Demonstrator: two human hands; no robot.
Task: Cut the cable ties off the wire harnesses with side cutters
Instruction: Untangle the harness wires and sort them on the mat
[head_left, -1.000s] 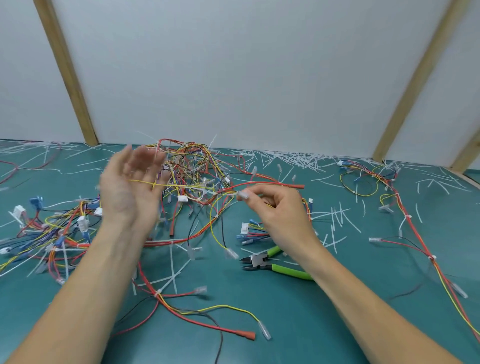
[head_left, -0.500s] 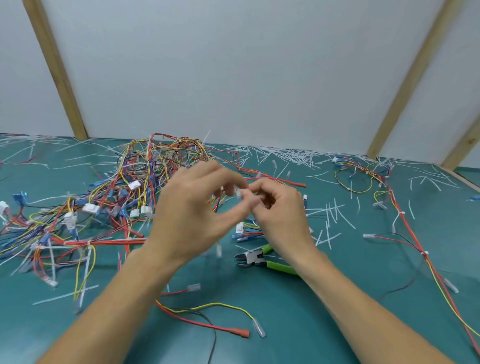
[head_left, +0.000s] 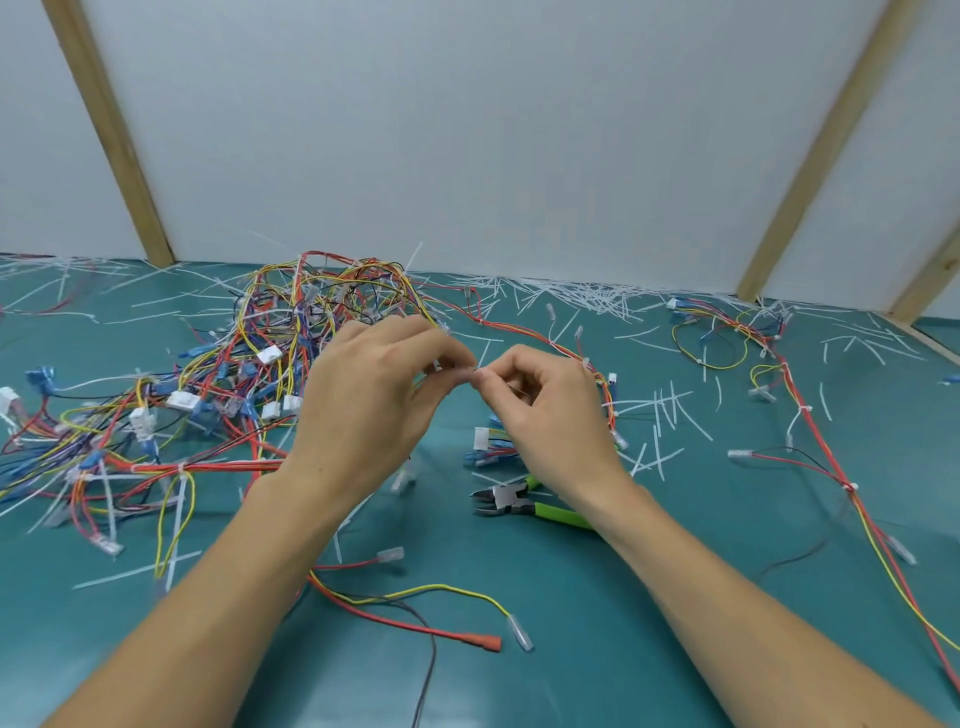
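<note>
My left hand (head_left: 363, 400) and my right hand (head_left: 545, 405) meet fingertip to fingertip above the green mat, both pinching a small white piece on a harness wire (head_left: 470, 370); whether it is a cable tie or a terminal sleeve I cannot tell. A big tangle of red, yellow and blue wire harnesses (head_left: 218, 384) lies behind and left of my left hand. The side cutters (head_left: 514, 501), green-handled with jaws pointing left, lie on the mat under my right wrist, held by neither hand.
Cut white tie pieces (head_left: 566, 299) litter the mat along the back wall and to the right. A long red and yellow harness (head_left: 810, 415) runs down the right side. Loose red, yellow and black wires (head_left: 415, 605) lie between my forearms. Wooden battens lean on the white wall.
My left hand swung in from the left pile to meet my right hand at the centre. Both now pinch the same small piece. The cutters stayed put.
</note>
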